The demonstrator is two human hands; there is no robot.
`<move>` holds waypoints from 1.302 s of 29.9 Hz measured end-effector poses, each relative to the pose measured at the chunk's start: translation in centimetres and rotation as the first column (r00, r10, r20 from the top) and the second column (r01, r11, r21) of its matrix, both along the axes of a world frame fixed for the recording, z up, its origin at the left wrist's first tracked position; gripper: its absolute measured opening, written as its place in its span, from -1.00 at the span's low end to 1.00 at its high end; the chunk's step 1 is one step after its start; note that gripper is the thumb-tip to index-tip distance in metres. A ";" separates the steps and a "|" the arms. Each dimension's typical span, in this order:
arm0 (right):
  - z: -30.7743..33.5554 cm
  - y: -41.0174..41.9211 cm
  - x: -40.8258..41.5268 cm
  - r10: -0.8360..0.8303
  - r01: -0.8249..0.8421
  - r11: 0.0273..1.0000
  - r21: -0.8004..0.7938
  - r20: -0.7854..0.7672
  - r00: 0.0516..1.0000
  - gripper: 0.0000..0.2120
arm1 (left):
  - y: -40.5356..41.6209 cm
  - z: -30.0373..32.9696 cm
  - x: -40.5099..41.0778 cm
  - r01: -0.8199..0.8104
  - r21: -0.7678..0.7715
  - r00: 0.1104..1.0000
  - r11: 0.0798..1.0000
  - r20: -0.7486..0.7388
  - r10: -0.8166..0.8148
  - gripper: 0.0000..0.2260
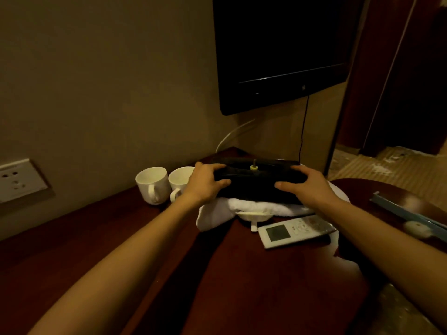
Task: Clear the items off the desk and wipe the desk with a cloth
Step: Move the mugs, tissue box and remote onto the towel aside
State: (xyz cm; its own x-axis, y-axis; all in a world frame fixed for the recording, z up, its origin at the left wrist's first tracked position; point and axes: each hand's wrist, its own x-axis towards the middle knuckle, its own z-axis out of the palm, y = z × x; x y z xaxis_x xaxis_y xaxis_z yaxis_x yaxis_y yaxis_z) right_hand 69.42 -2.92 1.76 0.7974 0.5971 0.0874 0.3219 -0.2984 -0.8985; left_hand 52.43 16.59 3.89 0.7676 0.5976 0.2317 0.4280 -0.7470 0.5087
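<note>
A flat black box with a small yellow plug on top sits at the back of the dark red desk, resting on a white cloth. My left hand grips its left end and my right hand grips its right end, thumbs on the near side. Two white mugs stand just left of the box. A white remote with a screen lies in front of the cloth. A small white dish-like piece pokes out under the cloth.
A black television hangs on the wall above the box, with cables running down behind it. A wall socket is at the left. A grey-blue bar lies on the desk's right part. Floor shows beyond at the right.
</note>
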 end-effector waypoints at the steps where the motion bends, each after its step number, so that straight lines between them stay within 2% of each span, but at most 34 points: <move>1: 0.0 0.0 -0.2 -0.005 0.005 1.000 -0.003 -0.003 1.000 -0.27 | 0.0 -0.1 -0.2 0.006 0.008 1.000 1.000 -0.006 -0.006 -0.52; 6: 0.3 -0.4 -0.8 -0.017 0.018 0.999 -0.050 0.011 1.000 -0.24 | -0.7 -0.2 -0.4 0.024 0.048 0.999 0.999 -0.042 -0.022 -0.51; 8: 0.5 -0.5 -1.1 -0.028 0.034 0.996 -0.081 0.065 0.997 -0.32 | -0.9 0.1 -0.6 0.013 0.067 0.999 0.998 -0.049 -0.010 -0.50; 11: 1.3 -0.1 -1.8 -0.057 0.096 0.984 -0.147 0.249 0.967 -0.43 | -1.2 1.1 -1.6 0.023 0.101 0.999 0.995 -0.024 -0.020 -0.47; 14: 2.3 0.7 -3.5 -0.031 0.171 0.951 -0.257 0.470 0.882 -0.34 | -1.5 2.0 -3.1 0.021 0.115 1.000 0.993 -0.023 -0.018 -0.45; 16: 2.9 1.2 -5.5 0.032 0.150 0.948 -0.281 0.552 0.833 -0.31 | -1.9 2.5 -4.8 0.013 0.130 0.999 0.991 -0.034 -0.008 -0.45; 20: 4.1 2.2 -11.2 0.218 -0.047 0.951 -0.305 0.555 0.803 -0.35 | -2.8 3.1 -9.8 -0.020 0.149 0.999 0.989 -0.045 0.027 -0.46; 22: 4.6 2.9 -14.6 0.319 -0.151 0.930 -0.336 0.529 0.787 -0.27 | -2.9 3.2 -13.2 -0.050 0.169 0.996 0.984 -0.062 0.061 -0.46; 27: 5.3 5.7 -24.8 0.492 -0.341 0.867 -0.363 0.511 0.705 -0.33 | -2.2 2.8 -24.9 -0.215 0.166 0.966 0.962 -0.106 0.234 -0.38; 31: 4.9 7.9 -35.1 0.681 -0.518 0.732 -0.443 0.462 0.568 -0.06 | -2.9 2.3 -35.8 -0.379 0.154 0.907 0.913 -0.133 0.399 -0.36; 35: 4.2 9.8 -45.4 0.793 -0.652 0.603 -0.460 0.431 0.430 -0.02 | -4.2 2.0 -46.8 -0.527 0.171 0.822 0.833 -0.145 0.550 -0.36; 39: 3.0 11.3 -55.6 0.867 -0.746 0.461 -0.480 0.424 0.262 -0.01 | -6.2 1.4 -57.2 -0.686 0.168 0.692 0.708 -0.151 0.706 -0.34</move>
